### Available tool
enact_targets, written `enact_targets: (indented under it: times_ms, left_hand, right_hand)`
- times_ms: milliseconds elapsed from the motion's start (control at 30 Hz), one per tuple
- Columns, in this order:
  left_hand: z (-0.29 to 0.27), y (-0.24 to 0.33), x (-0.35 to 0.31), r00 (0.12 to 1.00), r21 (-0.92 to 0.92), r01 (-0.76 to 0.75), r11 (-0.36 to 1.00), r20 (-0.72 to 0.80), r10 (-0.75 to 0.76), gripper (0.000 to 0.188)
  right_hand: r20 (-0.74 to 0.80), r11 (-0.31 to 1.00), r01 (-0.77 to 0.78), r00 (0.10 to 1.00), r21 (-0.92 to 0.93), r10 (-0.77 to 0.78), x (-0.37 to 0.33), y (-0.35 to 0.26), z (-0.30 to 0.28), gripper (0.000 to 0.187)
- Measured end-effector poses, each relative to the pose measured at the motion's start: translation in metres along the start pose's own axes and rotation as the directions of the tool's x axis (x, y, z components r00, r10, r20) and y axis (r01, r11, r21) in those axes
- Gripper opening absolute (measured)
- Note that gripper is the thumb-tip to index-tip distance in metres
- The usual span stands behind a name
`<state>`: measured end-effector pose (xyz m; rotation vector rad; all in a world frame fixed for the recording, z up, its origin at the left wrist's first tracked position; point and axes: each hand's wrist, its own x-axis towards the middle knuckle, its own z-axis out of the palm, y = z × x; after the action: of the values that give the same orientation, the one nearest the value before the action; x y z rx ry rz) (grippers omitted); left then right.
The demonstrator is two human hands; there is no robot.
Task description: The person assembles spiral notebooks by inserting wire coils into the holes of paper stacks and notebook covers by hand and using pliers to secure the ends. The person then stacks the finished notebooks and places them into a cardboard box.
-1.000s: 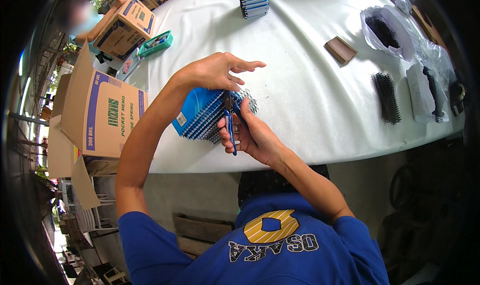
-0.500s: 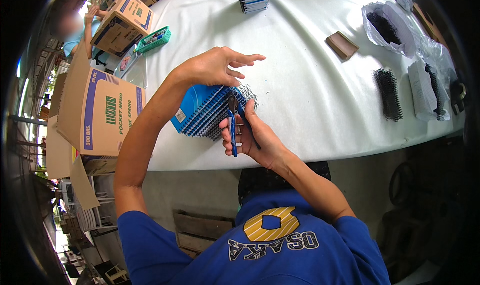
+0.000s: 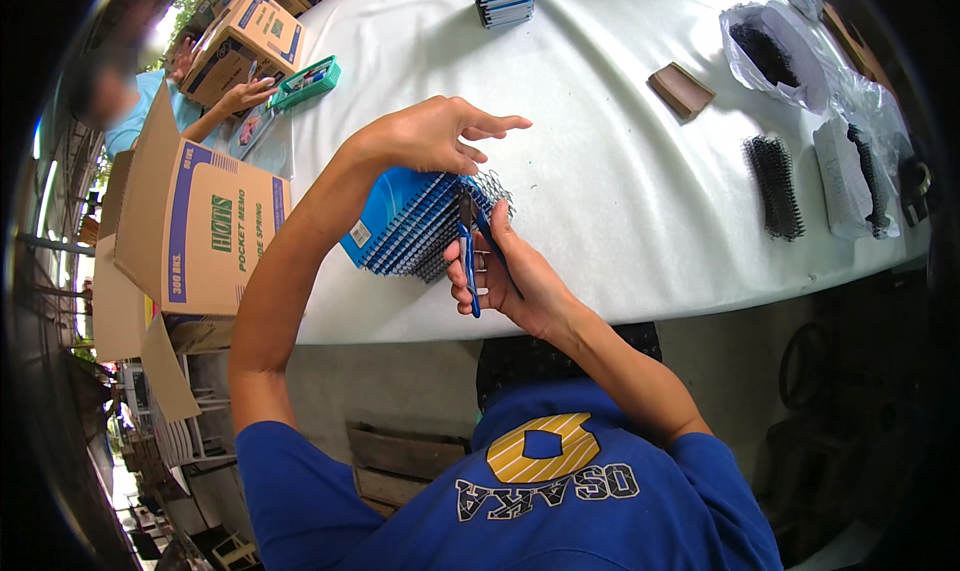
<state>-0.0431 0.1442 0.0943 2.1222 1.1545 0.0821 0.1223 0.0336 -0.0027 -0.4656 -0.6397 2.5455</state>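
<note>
A stack of blue notebooks [image 3: 400, 221] lies just below the fingertips of the left hand [image 3: 440, 136] and just left of the right hand [image 3: 525, 281]. Some weight is to be expected from the whole stack, with smooth, perhaps slippery covers and springy coils that could be bent or snagged; a hold across the covers, away from the wire, seems safest. Beside the left fingertips, wire loops [image 3: 497, 191] stick out past the stack and look thin and easily caught.

Pliers [image 3: 467, 246] are gripped by the right fingers, wrapped around the handles, with the head set against the coils. They are probably stiff, and best held low on the handles. The left index finger is stretched out, apart from the bent digits beneath it; whether anything is pressed or pinched by these cannot be told. The stack's upper edge is covered by that hand.

Left of the left fingers, beyond the forearm, an open carton [image 3: 235, 241] is placed; farther off, a green basket [image 3: 305, 83] is seen near a co-worker's hand [image 3: 250, 95]. Well right of the right fingers, black coils [image 3: 775, 188] are laid out, with a small cardboard tray [image 3: 682, 93] above.
</note>
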Motion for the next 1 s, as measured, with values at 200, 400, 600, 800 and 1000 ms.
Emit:
enact_targets:
  times_ms: [200,400,600,800,1000]
  left_hand:
    - [0.002,0.001,0.001,0.999,-0.001,0.033,0.999,0.029,-0.033,0.073]
    - [0.006,0.015,0.011,0.993,0.22,0.068,0.973,0.077,-0.087,0.079]
    - [0.008,0.001,0.007,0.997,0.13,0.032,0.991,0.069,-0.042,0.081]
    - [0.009,0.004,0.01,0.992,0.154,0.081,0.985,0.086,-0.095,0.081]
    - [0.015,0.026,0.018,0.963,0.209,0.207,0.956,0.131,-0.237,0.082]
  right_hand:
    - [0.029,0.998,0.031,0.999,0.048,-0.033,0.009,0.0,-0.005,0.071]
    - [0.286,0.95,-0.12,0.958,0.287,0.035,0.016,0.007,-0.028,0.071]
    - [-0.127,0.999,-0.003,0.992,0.036,0.007,-0.003,0.005,0.007,0.074]
    - [-0.028,0.997,0.024,0.999,0.07,-0.022,0.003,0.004,-0.003,0.07]
    - [0.011,0.993,-0.044,0.999,0.108,0.043,0.001,0.008,-0.017,0.07]
